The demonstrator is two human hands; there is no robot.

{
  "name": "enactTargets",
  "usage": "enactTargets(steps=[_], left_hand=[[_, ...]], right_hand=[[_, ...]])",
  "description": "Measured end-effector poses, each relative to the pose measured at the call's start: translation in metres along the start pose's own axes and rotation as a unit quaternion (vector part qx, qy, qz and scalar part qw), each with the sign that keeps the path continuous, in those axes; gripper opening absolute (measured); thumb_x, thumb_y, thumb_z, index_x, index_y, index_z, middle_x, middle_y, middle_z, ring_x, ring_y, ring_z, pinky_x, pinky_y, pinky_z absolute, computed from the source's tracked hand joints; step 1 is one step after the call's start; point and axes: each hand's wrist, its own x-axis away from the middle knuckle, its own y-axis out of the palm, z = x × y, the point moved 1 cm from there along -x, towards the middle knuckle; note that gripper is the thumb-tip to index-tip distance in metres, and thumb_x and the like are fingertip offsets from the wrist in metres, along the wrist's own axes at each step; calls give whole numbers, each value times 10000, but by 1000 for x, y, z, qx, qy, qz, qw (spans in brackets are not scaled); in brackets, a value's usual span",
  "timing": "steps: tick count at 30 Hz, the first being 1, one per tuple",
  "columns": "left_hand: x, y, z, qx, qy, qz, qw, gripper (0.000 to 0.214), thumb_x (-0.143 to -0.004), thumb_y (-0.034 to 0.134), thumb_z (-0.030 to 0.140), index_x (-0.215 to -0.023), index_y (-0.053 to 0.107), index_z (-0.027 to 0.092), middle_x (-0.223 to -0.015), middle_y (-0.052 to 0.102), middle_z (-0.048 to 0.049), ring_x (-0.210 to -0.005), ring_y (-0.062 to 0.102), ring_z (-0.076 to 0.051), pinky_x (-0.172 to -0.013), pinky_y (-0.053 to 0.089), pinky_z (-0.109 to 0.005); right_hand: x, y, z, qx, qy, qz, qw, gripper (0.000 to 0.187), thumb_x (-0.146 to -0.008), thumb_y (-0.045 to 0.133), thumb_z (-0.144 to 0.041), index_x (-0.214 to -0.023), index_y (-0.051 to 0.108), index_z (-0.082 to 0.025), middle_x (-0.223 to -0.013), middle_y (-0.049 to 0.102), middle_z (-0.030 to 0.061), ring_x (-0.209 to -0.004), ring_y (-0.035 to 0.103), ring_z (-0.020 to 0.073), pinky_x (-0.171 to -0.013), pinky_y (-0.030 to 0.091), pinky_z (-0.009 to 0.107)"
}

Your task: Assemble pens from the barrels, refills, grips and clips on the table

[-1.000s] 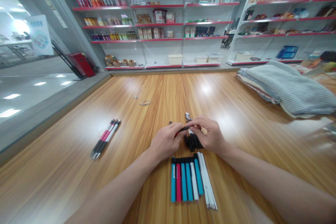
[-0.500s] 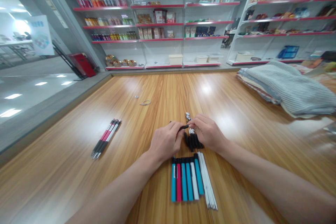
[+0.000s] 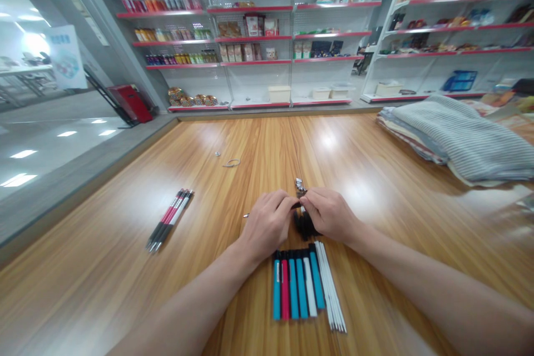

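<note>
My left hand is closed around a black pen barrel, and a thin tip pokes out on its left side. The fingers of my right hand pinch the barrel's other end, so most of it is hidden. Beneath the hands lie several black pen pieces, partly covered. Small silver pen parts sit just beyond the fingers. Nearer to me is a row of blue, pink and white pen barrels, with a bundle of white refills along its right side.
Several whole pens lie together on the left of the wooden table. Farther back are a thin wire loop and a small metal piece. Folded cloths are piled at the right. Stocked shelves stand behind the table.
My hands have come closer together on the pen barrel, covering more of it. A thin tip now shows left of my left hand, and my right fingers have curled in tighter.
</note>
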Motion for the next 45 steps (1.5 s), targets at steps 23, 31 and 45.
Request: enactTargets(steps=[23, 31, 45], left_hand=[[-2, -6, 6, -12, -16, 12, 1000, 163, -921, 452, 204, -944, 608, 166, -909, 611, -66, -893, 520, -218, -900, 351, -428], [-1, -10, 9, -16, -10, 6, 1000, 180, -896, 472, 210, -982, 627, 180, -944, 619, -72, -905, 511, -231, -930, 329, -463], [-1, -9, 5, -10, 2, 36, 999, 114, -869, 506, 160, -895, 616, 176, -903, 619, -69, -884, 515, -223, -913, 342, -448]], right_hand=[[-1, 2, -3, 15, -7, -9, 1000, 303, -969, 368, -227, -673, 414, -186, -631, 465, 5, -596, 416, 130, -605, 282, 281], [0, 2, -3, 3, -10, -4, 1000, 299, -962, 383, -229, -667, 414, -188, -628, 456, 1, -590, 413, 131, -598, 282, 280], [0, -1, -5, -6, -22, 4, 1000, 298, -956, 394, -211, -659, 417, -189, -620, 444, -1, -582, 397, 130, -588, 273, 287]])
